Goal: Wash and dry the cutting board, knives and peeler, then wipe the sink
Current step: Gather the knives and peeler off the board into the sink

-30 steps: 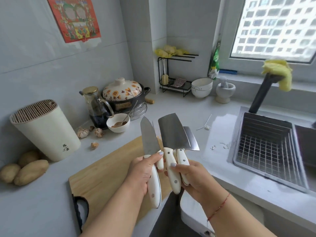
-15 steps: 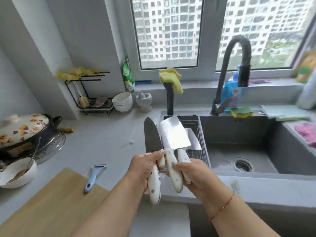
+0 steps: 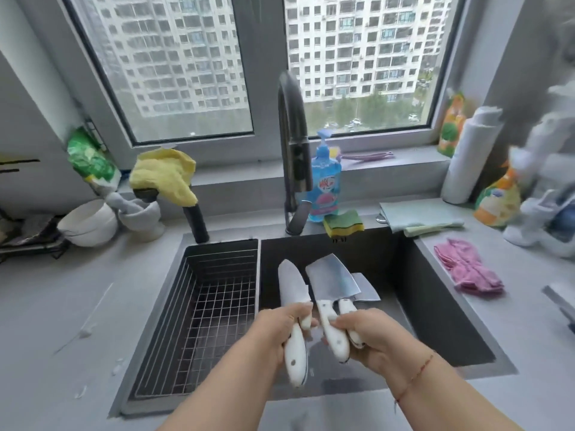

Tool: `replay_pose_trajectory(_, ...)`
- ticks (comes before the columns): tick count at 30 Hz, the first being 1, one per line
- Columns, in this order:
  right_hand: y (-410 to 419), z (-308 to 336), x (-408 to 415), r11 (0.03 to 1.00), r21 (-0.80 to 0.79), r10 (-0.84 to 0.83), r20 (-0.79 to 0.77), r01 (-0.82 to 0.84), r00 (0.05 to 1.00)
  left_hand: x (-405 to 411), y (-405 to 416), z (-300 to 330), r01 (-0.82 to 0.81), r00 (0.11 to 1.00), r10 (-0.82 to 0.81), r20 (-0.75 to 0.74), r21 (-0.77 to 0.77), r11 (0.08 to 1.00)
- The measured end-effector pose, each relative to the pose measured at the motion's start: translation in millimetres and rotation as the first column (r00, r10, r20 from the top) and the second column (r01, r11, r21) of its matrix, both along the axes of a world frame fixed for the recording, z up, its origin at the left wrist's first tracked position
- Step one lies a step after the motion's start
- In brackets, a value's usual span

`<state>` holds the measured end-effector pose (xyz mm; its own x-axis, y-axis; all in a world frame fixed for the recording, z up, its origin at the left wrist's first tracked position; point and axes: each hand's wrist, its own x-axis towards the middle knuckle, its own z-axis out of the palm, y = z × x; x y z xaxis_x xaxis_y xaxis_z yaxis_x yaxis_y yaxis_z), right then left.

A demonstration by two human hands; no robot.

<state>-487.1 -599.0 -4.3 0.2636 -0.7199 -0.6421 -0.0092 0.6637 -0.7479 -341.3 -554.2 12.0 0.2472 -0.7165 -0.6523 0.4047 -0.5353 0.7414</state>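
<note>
Two hands hold knives over the sink (image 3: 441, 306) at centre frame: the left hand (image 3: 273, 334) grips one white-handled knife (image 3: 291, 287), and the right hand (image 3: 370, 337) clasps two, a cleaver (image 3: 331, 281) and a smaller blade (image 3: 365, 289) behind it. One wire rack (image 3: 202, 321) sits lower left, and one sponge (image 3: 343, 223) lies above by the tap (image 3: 294, 150).

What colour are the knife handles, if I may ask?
White, with small dark rivets; the knife handles show best in the head view.

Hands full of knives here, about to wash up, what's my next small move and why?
Probably lower the knives into the sink: both hands, left and right, grip handles, so neither can reach the tap or sponge.
</note>
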Motion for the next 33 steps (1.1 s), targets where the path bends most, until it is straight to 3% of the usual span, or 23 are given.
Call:
replay_pose_trajectory(11, -61, -72, 7, 0.969, 0.216, -0.12, -0.021, 0.122, 0.993, 0, -73, -73, 0.096, 0.993, -0.108, 0.051, 0.195, 0.976)
replay_pose_trajectory(15, -63, -97, 15, 0.925, 0.326, -0.187, -0.052, 0.193, 0.981, 8, -85, -104, 0.148, 0.976, -0.19, 0.107, 0.315, 0.937)
replay_pose_trajectory(23, -61, -142, 31, 0.877, 0.399, -0.258, -0.082, 0.269, 0.963, 15, -98, -158, 0.131, 0.956, -0.24, 0.172, 0.481, 0.867)
replay_pose_trajectory(29, -65, -160, 29, 0.847, 0.479, -0.229, -0.066, 0.233, 0.971, 15, -106, -179, 0.131, 0.972, -0.213, 0.099, 0.522, 0.843)
replay_pose_trajectory(33, -76, -174, 26, 0.847, 0.521, -0.053, -0.114, 0.105, 0.992, 16, -112, -192, 0.14, 0.976, -0.207, 0.059, 0.558, 0.818)
